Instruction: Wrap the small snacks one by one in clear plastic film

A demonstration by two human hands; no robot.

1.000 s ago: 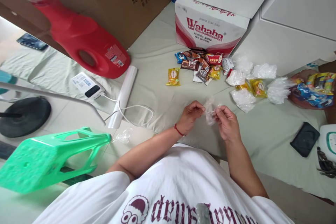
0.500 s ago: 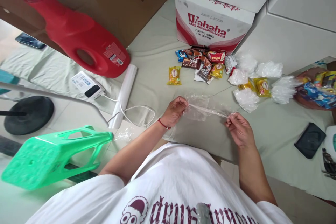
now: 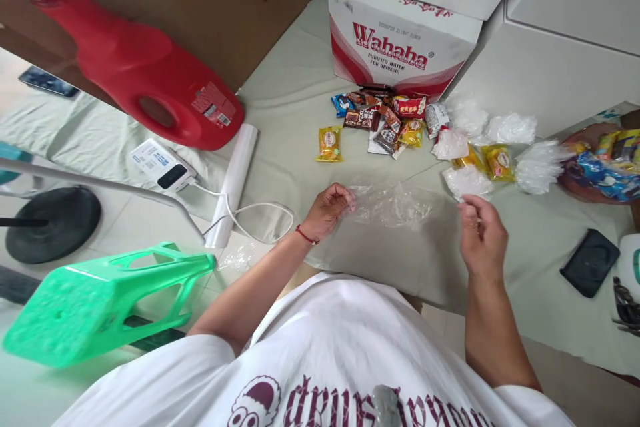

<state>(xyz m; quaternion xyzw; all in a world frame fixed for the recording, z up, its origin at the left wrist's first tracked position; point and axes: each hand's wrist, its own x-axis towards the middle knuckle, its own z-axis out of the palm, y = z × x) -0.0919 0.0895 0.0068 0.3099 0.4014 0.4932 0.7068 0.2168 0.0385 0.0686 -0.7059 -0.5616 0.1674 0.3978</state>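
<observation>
My left hand (image 3: 329, 211), with a red cord bracelet at the wrist, pinches one end of a clear plastic bag (image 3: 395, 203). The bag hangs loose and crumpled to the right, over the cloth. My right hand (image 3: 484, 233) is apart from the bag, its fingers curled and thumb close to the index finger; whether anything thin is between them I cannot make out. Its fingertips are just below a bunched clear plastic bag (image 3: 467, 183). Beyond my hands lie a yellow wrapped snack (image 3: 329, 144) and a pile of assorted wrapped snacks (image 3: 385, 121).
A Wahaha water carton (image 3: 400, 40) stands behind the snacks. More bunched plastic bags (image 3: 540, 167) and a bowl of snacks (image 3: 575, 187) are at right. At left are a red jug (image 3: 155, 87), a white roll (image 3: 233, 187), a cabled power bank (image 3: 163, 163) and a green stool (image 3: 100, 300).
My right hand has let go of the plastic bag and moved right and slightly up. The bag, stretched taut between both hands before, now hangs slack from my left hand.
</observation>
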